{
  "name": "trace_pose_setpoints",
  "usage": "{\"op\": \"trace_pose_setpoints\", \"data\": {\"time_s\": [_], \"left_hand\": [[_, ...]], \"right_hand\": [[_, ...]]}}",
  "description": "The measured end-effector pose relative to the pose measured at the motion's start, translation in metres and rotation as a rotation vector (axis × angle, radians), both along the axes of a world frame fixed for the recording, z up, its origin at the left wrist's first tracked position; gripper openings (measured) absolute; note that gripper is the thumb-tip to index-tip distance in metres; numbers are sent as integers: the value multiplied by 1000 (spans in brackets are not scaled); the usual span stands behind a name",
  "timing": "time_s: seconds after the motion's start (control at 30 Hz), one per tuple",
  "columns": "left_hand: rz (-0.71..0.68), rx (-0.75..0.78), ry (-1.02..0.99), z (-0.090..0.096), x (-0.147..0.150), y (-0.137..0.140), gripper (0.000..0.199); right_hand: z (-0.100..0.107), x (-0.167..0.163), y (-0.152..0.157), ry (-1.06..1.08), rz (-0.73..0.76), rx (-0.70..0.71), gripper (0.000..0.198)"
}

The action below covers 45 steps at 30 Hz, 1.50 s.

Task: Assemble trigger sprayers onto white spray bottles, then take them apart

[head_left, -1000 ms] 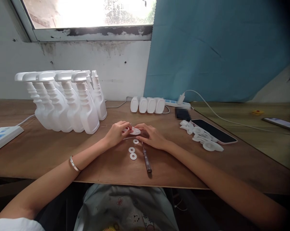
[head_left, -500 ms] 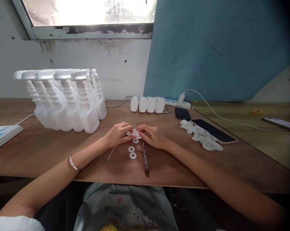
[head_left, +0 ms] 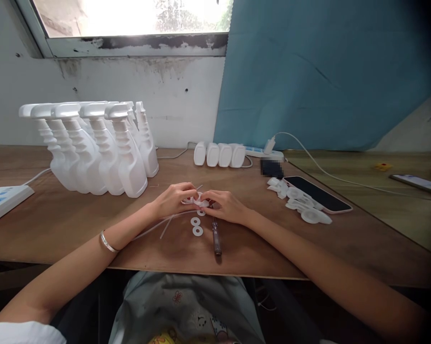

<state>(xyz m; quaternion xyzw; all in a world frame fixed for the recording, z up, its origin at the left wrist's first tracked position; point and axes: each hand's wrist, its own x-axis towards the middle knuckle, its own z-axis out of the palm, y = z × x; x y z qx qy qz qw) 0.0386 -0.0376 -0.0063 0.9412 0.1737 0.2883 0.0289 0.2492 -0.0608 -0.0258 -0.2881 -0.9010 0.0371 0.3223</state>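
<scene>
My left hand [head_left: 174,199] and my right hand [head_left: 225,205] meet over the middle of the table. Between their closed fingertips is a small white plastic spray-head part [head_left: 201,202], partly covered by the fingers. A thin clear tube [head_left: 154,226] runs from under the fingers toward my left forearm; whether it joins the part I cannot tell. White ring washers [head_left: 197,231] lie just below the hands, one partly hidden by the fingers. A screwdriver [head_left: 216,239] with a clear dark handle rests beside them, its tip under my right hand.
White spray bottles [head_left: 132,177] stand grouped at left. Several white pieces [head_left: 225,155] line the back, before a power strip [head_left: 258,153]. Translucent plastic parts [head_left: 304,205] and a phone [head_left: 315,193] lie at right. Another power strip [head_left: 4,200] sits at the left edge.
My right hand's fingers have shifted left, closer to my left fingers, over the white part. The part has turned a little, and more of the thin tube shows below my left hand.
</scene>
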Motion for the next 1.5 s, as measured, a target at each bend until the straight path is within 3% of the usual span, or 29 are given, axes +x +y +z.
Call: {"op": "trace_pose_setpoints", "data": {"time_s": [0.33,0.6,0.8,0.97,1.3,1.5], "left_hand": [[-10,6,-13,-6,-2,10,26],[41,-3,44,2,-2,1,30],[155,114,98,-3,3,-3,29],[180,218,150,-6,5,-4,29],[244,115,152,-2,9,-6,28],[187,102,166,-2,11,-6,22]], "right_hand": [[-2,-2,2,-6,-16,-8,16],[-1,-4,0,-44,7,49,15],[-14,-1,6,133,-97,-159,41],[-14,-3,7,184,-107,-224,45],[-13,-6,6,223,-134,-247,43],[-14,-5,8,219,-131,-247,41]]}}
